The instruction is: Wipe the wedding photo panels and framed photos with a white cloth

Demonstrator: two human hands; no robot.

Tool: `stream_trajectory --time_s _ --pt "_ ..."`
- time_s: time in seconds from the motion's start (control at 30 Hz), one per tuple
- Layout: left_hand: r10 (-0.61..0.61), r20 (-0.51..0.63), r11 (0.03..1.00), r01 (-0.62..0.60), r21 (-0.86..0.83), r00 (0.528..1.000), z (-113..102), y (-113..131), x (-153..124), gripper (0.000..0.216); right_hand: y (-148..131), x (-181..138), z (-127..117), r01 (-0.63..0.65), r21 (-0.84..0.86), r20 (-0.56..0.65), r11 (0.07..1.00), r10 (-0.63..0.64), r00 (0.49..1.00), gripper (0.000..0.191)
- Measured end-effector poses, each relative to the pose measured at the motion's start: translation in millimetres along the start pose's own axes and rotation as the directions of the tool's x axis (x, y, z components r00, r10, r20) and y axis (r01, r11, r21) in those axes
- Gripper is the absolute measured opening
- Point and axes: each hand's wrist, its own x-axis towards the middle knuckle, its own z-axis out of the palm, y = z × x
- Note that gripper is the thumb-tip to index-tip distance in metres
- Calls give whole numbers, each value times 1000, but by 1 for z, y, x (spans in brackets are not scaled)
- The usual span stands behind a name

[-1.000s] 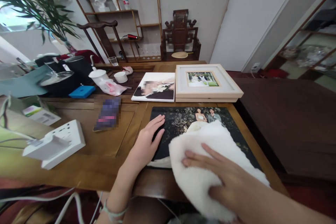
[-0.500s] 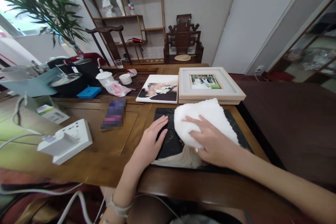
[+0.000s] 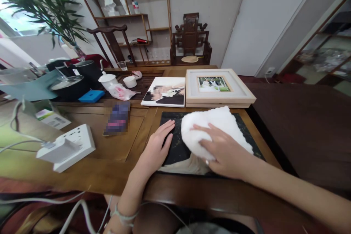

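**Cloth now at the far side of the dark print**

Our right hand (image 3: 225, 153) lies flat on the white cloth (image 3: 216, 126), fingers a little apart and pressing down, not gripping it. A second ago hand and cloth were over the near right part of the dark photo print (image 3: 177, 146), close to the table's near edge. Now they cover its far middle, and the couple pictured there is hidden. In the last half second the hand has eased only slightly back toward us. The print's near strip, which the cloth hid then, now shows.

Our left hand (image 3: 157, 149) has kept its place. It lies palm down with the fingers stretched out and close together, on the print's left edge. The print lies flat on the near right part of the table (image 3: 109, 153), where it lay a second ago.

The cloth's far edge lies just beside the pale framed picture (image 3: 219, 87), which sits on a second frame. Left of those lies an unframed print (image 3: 164, 93), near the dark print's far left corner. To the right only a narrow strip of wood shows before the table's rim, with a darker, lower surface beyond. There is more open room on the left, where bare wood runs to the phone (image 3: 117, 118) and the power strip (image 3: 68, 146).
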Motion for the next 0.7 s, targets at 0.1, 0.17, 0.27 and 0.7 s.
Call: stream_trajectory --time_s 0.1,0.17,0.27,0.7 --pt "1 -4 1000 -1 -1 1000 -1 0 -1 36 26 28 0 -55 -64 -53 996 52 997 38" --pt "2 -6 1000 -2 -2 1000 -1 0 -1 36 33 39 -1 -60 -76 -57 995 56 997 39" --pt "6 -8 1000 -6 -8 1000 -1 0 -1 36 23 35 -1 -53 -79 -33 995 51 998 41" --pt "0 12 1000 0 0 1000 -1 2 1 37 -43 -36 7 188 133 20 973 -192 981 24"
